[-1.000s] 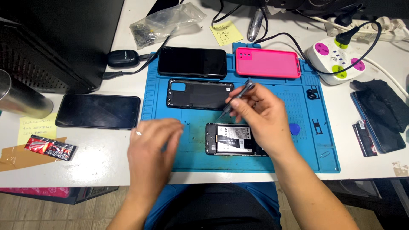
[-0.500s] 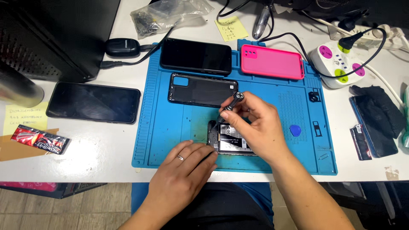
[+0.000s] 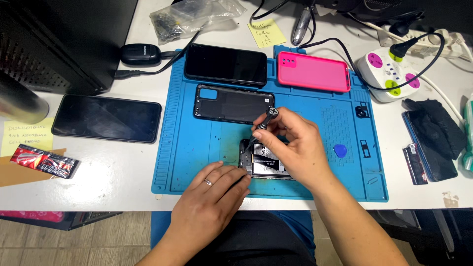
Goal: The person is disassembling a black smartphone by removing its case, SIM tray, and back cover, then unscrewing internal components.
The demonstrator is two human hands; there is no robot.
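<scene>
Right hand [image 3: 290, 143] pinches a small black screwdriver [image 3: 261, 124] between thumb and fingers, shaft tilted, tip down at the far-left corner of the opened phone [image 3: 263, 162]. Half a second ago the driver was held higher, off the phone; it has since come down onto that corner. Left hand [image 3: 214, 189] has moved in from the left and now lies curled, fingertips pressing the phone's near-left edge, holding nothing else. Judgement: a screw is now being worked.

Phone lies at the near middle of the blue repair mat [image 3: 187, 148]. Detached black back cover [image 3: 234, 103] just beyond; dark phone [image 3: 225, 65] and pink case [image 3: 313, 71] at the far edge. Blue pick [image 3: 340, 149] to the right.
</scene>
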